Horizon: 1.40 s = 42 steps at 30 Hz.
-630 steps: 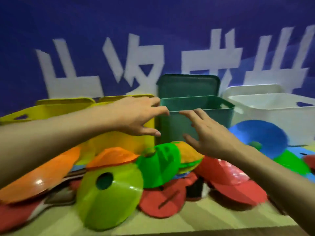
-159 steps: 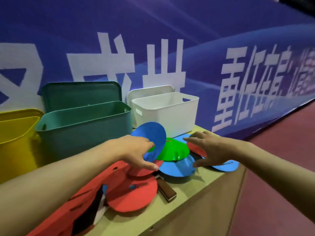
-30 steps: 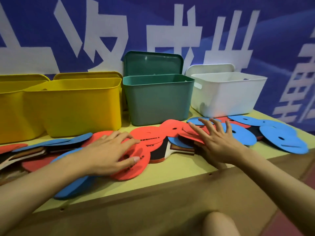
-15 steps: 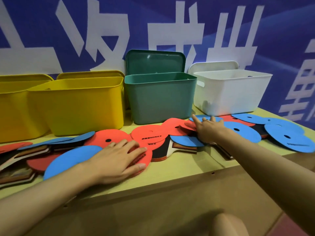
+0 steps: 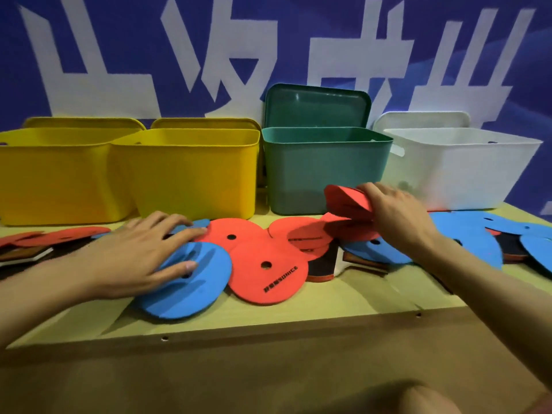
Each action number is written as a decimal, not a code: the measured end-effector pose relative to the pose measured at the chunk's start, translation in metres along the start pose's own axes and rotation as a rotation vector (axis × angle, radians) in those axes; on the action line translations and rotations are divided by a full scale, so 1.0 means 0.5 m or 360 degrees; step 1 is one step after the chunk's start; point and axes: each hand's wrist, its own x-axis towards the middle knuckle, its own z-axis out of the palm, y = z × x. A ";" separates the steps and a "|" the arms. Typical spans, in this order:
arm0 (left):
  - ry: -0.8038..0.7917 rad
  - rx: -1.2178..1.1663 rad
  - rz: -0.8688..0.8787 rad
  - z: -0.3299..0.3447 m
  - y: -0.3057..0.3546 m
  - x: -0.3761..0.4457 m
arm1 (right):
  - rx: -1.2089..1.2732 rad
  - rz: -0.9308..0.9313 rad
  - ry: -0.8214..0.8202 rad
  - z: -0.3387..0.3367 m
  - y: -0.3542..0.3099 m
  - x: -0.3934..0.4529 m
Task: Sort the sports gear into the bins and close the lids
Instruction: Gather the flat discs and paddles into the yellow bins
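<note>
On the wooden bench (image 5: 268, 315) we logged our left hand (image 5: 140, 252) flat, fingers straight, on a blue round foam disc (image 5: 194, 282), our right hand (image 5: 397, 213) gripping bent red foam discs (image 5: 346, 201) before the open green plastic bin (image 5: 325, 171).

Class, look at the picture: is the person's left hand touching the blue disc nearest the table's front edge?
Touching. In the head view the left hand lies flat on the blue disc, its fingers spread across the top with no gap showing.
</note>
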 end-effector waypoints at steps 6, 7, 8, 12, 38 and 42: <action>-0.0135 -0.0008 -0.0207 -0.013 -0.099 -0.046 | 0.0095 -0.0299 0.0131 -0.028 -0.169 0.053; -0.0186 -0.0022 -0.0241 -0.011 -0.112 -0.056 | 0.0140 -0.0327 0.0151 -0.033 -0.193 0.067; -0.0246 -0.0041 -0.0268 -0.008 -0.122 -0.066 | 0.0192 -0.0354 0.0177 -0.041 -0.216 0.084; -0.0409 -0.0121 -0.0257 0.019 -0.145 -0.092 | 0.0349 -0.0463 0.0332 -0.075 -0.299 0.174; -0.0443 -0.0109 0.0009 0.026 -0.210 -0.056 | 0.0258 -0.0495 0.1012 -0.126 -0.479 0.588; -0.0451 -0.0107 0.0014 0.025 -0.207 -0.053 | 0.0207 -0.0534 0.0479 -0.069 -0.474 0.590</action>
